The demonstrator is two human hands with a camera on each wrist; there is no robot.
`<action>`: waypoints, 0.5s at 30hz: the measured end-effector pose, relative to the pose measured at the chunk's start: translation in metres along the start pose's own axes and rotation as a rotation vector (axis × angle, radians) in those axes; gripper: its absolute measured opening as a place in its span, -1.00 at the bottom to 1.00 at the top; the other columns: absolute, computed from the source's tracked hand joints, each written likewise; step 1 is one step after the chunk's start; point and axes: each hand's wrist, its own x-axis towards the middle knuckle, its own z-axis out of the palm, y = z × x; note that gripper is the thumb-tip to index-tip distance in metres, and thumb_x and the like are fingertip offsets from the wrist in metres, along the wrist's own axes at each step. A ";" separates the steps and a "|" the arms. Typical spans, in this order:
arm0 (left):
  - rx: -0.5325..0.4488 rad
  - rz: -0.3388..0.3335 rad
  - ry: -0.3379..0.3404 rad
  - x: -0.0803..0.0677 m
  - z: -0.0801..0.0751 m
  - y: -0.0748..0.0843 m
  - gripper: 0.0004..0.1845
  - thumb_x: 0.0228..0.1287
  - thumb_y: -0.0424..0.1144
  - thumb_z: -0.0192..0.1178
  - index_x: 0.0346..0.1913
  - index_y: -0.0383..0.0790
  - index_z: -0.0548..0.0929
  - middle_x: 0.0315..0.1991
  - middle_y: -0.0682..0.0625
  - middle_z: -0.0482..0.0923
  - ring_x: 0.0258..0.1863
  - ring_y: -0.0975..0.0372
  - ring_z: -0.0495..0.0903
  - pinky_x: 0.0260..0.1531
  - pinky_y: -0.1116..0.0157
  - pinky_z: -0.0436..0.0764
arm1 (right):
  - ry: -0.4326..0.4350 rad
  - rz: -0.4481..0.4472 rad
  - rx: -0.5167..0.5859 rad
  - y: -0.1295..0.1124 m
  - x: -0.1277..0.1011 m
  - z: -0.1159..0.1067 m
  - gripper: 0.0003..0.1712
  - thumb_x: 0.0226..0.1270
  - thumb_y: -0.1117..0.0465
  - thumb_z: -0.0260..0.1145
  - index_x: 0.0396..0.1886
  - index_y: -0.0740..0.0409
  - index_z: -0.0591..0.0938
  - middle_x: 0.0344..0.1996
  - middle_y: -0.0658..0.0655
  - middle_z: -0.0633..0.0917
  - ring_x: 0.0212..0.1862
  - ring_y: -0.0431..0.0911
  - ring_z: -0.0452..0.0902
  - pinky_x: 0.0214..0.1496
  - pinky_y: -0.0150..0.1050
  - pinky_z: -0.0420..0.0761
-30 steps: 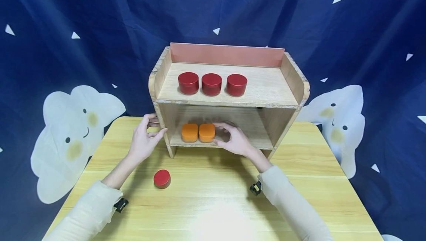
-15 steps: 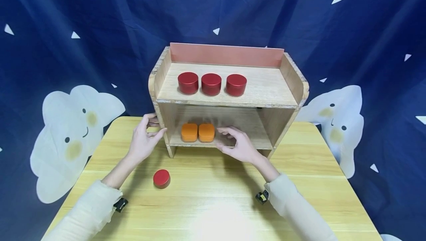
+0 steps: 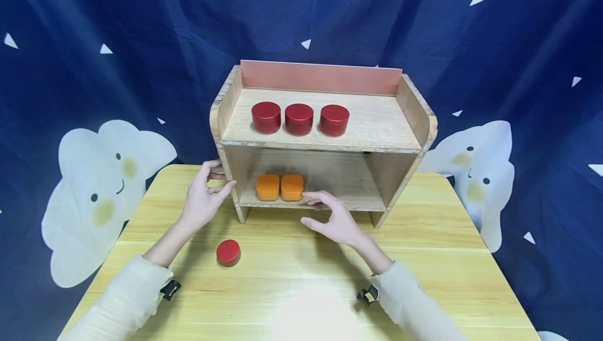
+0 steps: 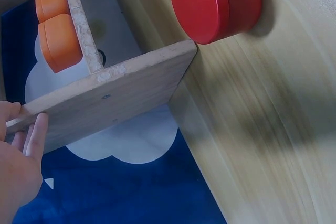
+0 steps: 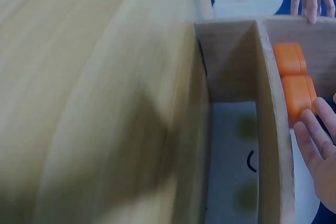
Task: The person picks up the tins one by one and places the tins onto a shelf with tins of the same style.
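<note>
Right hand (image 3: 336, 218) withdrawn from lower shelf (image 3: 339, 202), fingers relaxed, holding nothing | left hand (image 3: 203, 199) still grips shelf side | orange boxes (image 3: 280, 187) rounded-square, side by side, touching.

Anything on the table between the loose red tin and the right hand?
No. In the head view, only bare yellow tabletop lies between the red tin and the right hand.

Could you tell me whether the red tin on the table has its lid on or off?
On. The red tin stands upright on the table, closed, with a lid seam visible in the left wrist view.
</note>
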 end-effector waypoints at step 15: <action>0.008 0.008 0.004 0.000 0.000 0.000 -0.50 0.31 -0.49 0.40 0.25 -0.47 0.48 0.06 -0.37 0.67 -0.10 0.66 0.52 -0.23 0.75 0.64 | -0.111 0.051 0.114 -0.008 -0.010 0.042 -0.38 0.31 0.26 0.55 0.35 0.11 0.60 0.15 0.26 0.75 0.12 -0.02 0.70 0.20 0.07 0.77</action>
